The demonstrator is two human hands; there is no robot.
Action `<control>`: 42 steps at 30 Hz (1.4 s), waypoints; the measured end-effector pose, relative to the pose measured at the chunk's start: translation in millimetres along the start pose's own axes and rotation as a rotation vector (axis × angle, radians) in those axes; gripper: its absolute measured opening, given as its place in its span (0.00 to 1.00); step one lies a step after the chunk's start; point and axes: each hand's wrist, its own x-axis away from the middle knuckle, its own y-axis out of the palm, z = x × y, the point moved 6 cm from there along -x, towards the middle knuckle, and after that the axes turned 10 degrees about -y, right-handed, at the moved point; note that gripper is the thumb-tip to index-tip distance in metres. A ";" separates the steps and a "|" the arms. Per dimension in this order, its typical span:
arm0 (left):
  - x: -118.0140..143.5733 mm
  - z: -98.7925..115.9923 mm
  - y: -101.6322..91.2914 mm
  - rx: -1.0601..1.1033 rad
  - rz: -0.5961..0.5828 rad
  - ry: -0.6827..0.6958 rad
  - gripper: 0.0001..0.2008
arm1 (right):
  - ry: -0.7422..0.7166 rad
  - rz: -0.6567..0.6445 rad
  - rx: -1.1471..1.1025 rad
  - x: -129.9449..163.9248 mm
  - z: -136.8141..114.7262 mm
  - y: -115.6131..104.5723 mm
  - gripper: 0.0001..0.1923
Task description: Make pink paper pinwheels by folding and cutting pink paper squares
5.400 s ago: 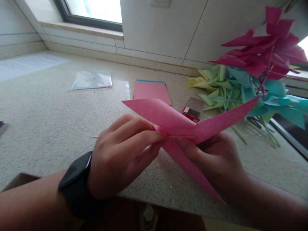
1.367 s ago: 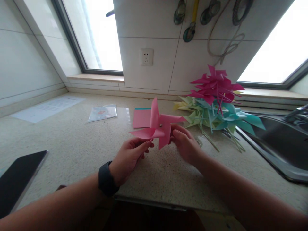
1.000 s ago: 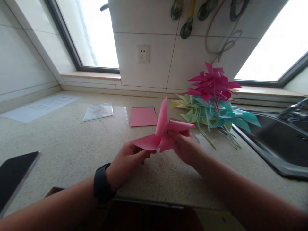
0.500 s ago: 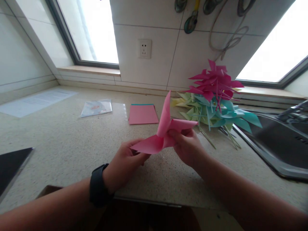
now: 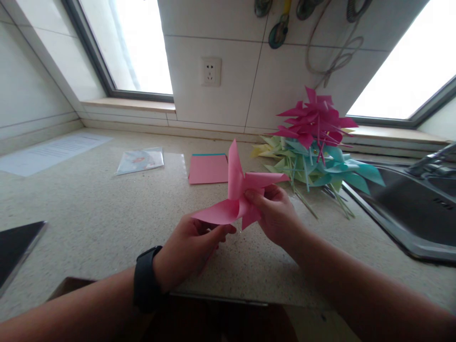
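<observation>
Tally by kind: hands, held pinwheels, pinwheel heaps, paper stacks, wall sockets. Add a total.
Hands: 2 (left hand, right hand)
Held pinwheel: 1
Pinwheel heap: 1, its pieces overlapping too much to count
Paper stack: 1
Wall socket: 1
Total: 6

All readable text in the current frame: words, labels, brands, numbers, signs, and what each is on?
No legible text anywhere.
White sheet, far left: rows of print, too small to read.
Flat packet: reddish mark, too blurred to tell whether it's lettering.
Black watch: no readable characters.
Pink pinwheel: no lettering visible.
</observation>
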 end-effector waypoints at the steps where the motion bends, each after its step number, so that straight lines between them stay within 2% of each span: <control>1: -0.5 -0.5 0.3 0.011 -0.012 0.004 0.14 | -0.003 0.000 0.003 -0.3 -0.2 -0.4 0.12; 7: 0.2 -4.2 3.2 0.108 -0.096 0.019 0.13 | -0.028 0.031 -0.008 -4.9 -3.4 -5.6 0.11; 11: 1.2 -7.6 3.8 0.043 -0.136 -0.019 0.15 | -0.025 0.054 -0.002 -8.7 -4.4 -9.2 0.11; 15: -0.5 -3.8 1.9 -0.074 -0.151 0.012 0.13 | -0.010 0.071 0.016 -10.8 -1.7 -13.7 0.12; 19: -4.1 -5.5 2.1 -0.045 -0.202 0.000 0.11 | 0.006 0.028 0.014 -13.7 0.7 -14.0 0.12; 23: -9.0 -11.2 -0.4 0.110 -0.182 -0.021 0.11 | 0.060 -0.047 -0.028 -20.2 4.1 -12.9 0.23; 26: -12.1 -12.9 -3.7 0.213 -0.147 -0.003 0.13 | 0.040 -0.077 0.131 -24.3 8.4 -17.3 0.30; 29: -14.2 -11.5 -10.4 0.255 -0.085 0.029 0.15 | -0.048 -0.113 0.354 -22.1 12.1 -18.8 0.24; 32: -16.3 -8.4 -18.6 0.281 -0.029 0.064 0.15 | -0.099 -0.215 0.512 -11.3 14.2 -10.2 0.12; 34: -18.4 -6.5 -23.4 0.285 -0.002 0.085 0.15 | -0.127 -0.335 0.614 -1.7 13.2 0.8 0.08; 38: -22.5 -4.4 -29.6 0.280 0.039 0.124 0.16 | -0.155 -0.547 0.749 13.1 13.5 21.8 0.05; 42: -24.5 -4.2 -29.8 0.221 0.058 0.152 0.17 | -0.145 -0.637 0.796 16.1 21.9 32.2 0.05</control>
